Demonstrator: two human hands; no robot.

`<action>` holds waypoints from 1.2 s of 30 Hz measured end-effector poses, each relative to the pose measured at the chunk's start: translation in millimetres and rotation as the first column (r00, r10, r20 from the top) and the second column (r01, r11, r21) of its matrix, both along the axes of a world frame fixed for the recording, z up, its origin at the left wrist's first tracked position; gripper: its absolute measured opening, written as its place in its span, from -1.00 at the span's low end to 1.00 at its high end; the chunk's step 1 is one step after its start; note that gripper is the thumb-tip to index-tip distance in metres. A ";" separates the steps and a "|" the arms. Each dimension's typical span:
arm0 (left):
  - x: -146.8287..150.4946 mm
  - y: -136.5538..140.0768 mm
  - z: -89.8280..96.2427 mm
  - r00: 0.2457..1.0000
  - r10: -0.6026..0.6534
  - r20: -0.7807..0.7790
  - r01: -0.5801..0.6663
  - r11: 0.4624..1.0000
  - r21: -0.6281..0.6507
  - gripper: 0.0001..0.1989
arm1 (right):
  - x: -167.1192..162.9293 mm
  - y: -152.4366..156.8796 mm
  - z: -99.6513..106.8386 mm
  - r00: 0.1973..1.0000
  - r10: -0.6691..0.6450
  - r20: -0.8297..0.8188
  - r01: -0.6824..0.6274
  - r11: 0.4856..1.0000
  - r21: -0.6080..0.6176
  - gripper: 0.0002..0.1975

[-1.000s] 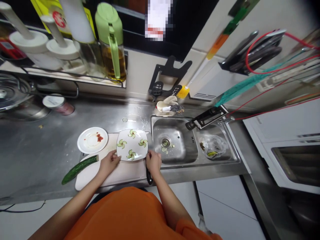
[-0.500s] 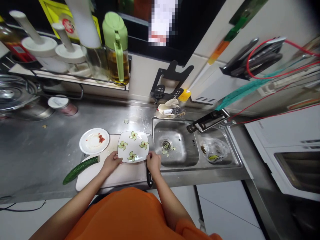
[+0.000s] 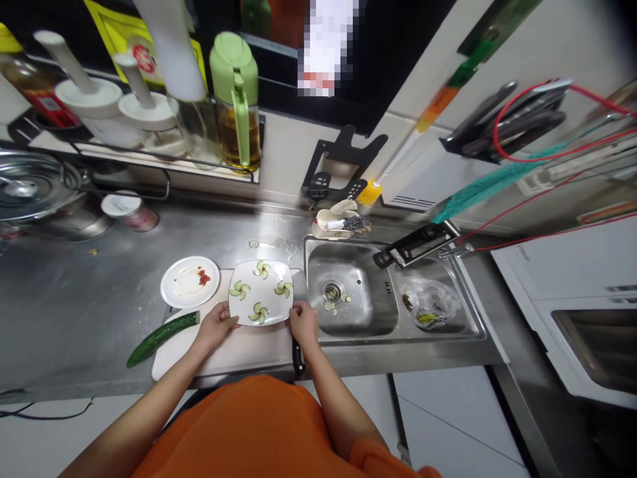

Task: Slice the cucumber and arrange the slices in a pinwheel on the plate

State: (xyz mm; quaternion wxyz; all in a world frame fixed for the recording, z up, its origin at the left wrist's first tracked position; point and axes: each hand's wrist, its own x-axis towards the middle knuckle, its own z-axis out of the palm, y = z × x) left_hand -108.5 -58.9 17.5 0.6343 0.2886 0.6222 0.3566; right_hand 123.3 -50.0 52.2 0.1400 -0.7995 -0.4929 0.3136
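A white square plate (image 3: 261, 292) bears several pinwheels of cucumber slices with small red centres. My left hand (image 3: 215, 326) grips its lower left corner, and my right hand (image 3: 303, 324) its lower right edge, thumbs at the rim. Below the plate lies a white cutting board (image 3: 243, 355); whether the plate touches it I cannot tell. By my right wrist shows the black handle of a knife (image 3: 298, 358), its blade mostly covered. Left of my left hand, a whole green cucumber (image 3: 159, 340) rests partly on the board. Behind it a round white plate (image 3: 186, 285) carries red bits.
To the right is a steel sink (image 3: 368, 312) with cucumber scraps near the drain and a plastic bag (image 3: 430, 302) in its second basin. A faucet (image 3: 413, 245) reaches over it. A shelf at the back left holds an oil bottle (image 3: 236, 106) and jars. A lidded pot (image 3: 44, 199) stands left.
The square plate has shifted slightly left and turned a little, with both hands still on it. The whole view has moved slightly.
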 end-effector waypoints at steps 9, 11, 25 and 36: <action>-12.3 -2.1 15.1 0.999 0.034 -0.026 -0.035 0.999 -0.023 -0.52 | -1.8 0.8 -5.9 0.986 0.027 -0.166 -0.017 0.998 0.061 -0.73; -13.5 -3.4 17.4 0.999 0.047 -0.008 -0.047 0.998 -0.045 -0.50 | -0.5 0.9 -6.7 0.973 0.019 -0.232 -0.002 0.997 0.073 -0.75; -7.7 -14.9 36.1 0.989 0.140 0.035 -0.138 0.988 -0.069 -0.51 | -14.5 -3.9 -16.8 0.353 -0.246 -0.903 0.127 0.969 -0.214 -0.51; -8.1 -23.4 43.8 0.997 0.066 0.028 -0.065 0.997 -0.032 -0.47 | -33.4 -5.9 -18.7 0.205 -0.314 -0.927 0.203 0.940 -0.274 -0.40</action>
